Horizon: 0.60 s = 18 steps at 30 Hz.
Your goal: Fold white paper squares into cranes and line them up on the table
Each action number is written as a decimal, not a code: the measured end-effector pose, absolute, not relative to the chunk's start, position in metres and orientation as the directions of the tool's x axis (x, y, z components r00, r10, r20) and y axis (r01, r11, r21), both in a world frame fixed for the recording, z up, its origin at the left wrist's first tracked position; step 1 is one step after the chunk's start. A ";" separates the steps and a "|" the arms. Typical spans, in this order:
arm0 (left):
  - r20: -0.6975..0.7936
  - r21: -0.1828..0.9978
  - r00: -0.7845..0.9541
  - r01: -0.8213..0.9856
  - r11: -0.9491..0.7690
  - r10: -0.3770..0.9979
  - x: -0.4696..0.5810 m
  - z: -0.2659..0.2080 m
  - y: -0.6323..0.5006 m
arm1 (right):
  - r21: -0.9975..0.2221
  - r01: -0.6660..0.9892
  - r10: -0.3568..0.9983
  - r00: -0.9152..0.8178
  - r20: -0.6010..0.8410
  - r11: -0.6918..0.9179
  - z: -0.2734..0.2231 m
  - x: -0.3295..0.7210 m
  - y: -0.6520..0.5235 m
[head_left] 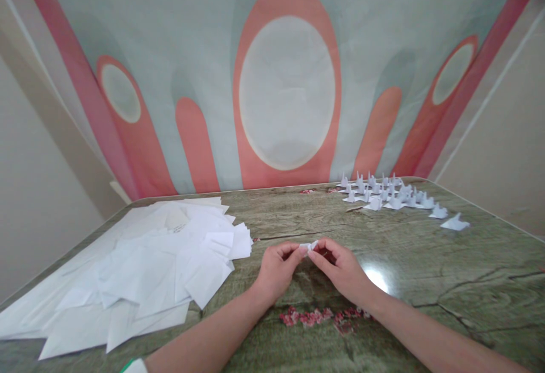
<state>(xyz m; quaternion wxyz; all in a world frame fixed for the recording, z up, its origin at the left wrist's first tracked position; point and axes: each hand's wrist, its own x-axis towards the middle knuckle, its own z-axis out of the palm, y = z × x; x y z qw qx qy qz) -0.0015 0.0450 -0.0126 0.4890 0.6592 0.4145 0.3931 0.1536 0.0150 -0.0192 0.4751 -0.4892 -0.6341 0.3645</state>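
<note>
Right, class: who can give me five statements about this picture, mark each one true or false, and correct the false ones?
1. The left hand and right hand both hold a small white paper. True.
2. A paper pile lies left of the hands. True.
3. The left hand rests on the paper pile. False: its fingers are at the small white paper, apart from the pile.
4. Folded birds stand toward the far right of the table. True.
5. The folded birds are red. False: they are white.
</note>
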 end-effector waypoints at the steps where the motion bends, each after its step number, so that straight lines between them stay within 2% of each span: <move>1: 0.118 0.970 0.356 0.159 -0.185 0.927 -0.002 -0.012 0.045 | -0.923 0.279 0.965 -0.071 0.254 0.264 -0.018 0.154 0.015; 9: 0.145 0.961 0.414 0.157 -0.227 0.899 -0.004 -0.011 0.044 | -0.893 0.340 0.955 -0.080 0.284 0.294 -0.015 0.158 0.016; 14: 0.087 0.984 0.371 0.114 -0.138 0.924 -0.001 -0.014 0.045 | -0.899 0.339 0.961 -0.074 0.267 0.276 -0.017 0.161 0.018; 18: 0.056 0.989 0.322 0.109 -0.096 0.945 -0.001 -0.016 0.048 | -0.936 0.274 0.975 -0.069 0.212 0.223 -0.021 0.160 0.020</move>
